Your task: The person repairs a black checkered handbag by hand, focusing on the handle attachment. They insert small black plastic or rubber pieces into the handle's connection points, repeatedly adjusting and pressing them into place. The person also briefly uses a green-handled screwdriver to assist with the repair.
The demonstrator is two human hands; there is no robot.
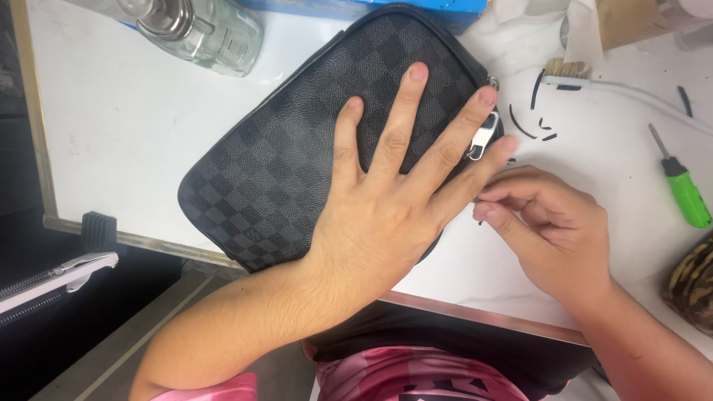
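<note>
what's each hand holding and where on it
The left hand lies flat on the checkered pouch, pinning it without gripping. The right hand pinches something tiny and dark at its fingertips; too small to identify.

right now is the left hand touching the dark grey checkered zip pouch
Touching. The head view shows the left hand lying flat, palm and spread fingers pressed on the dark grey checkered zip pouch.

A green screwdriver [685, 191], brush [570, 72] and glass bottle [194, 27] lie about.
</note>
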